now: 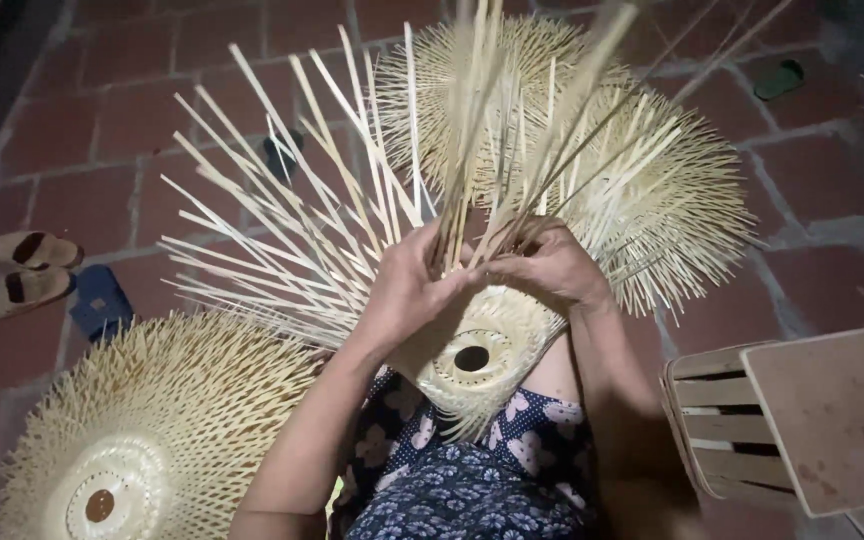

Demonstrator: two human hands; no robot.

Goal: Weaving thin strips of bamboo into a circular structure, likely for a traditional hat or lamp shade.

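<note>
Head view, frame centre: left hand [407, 290] and right hand [552, 265] work a half-woven bamboo piece [472, 360]. Each grip pinches its upright strips [472, 150]

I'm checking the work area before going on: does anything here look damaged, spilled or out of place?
Nothing looks damaged or spilled. The left hand and right hand grip the loose pale bamboo strips of a half-woven round bamboo piece with a centre hole. One dark green sandal lies alone on the red brick floor, apart from the tan sandal pair.
</note>
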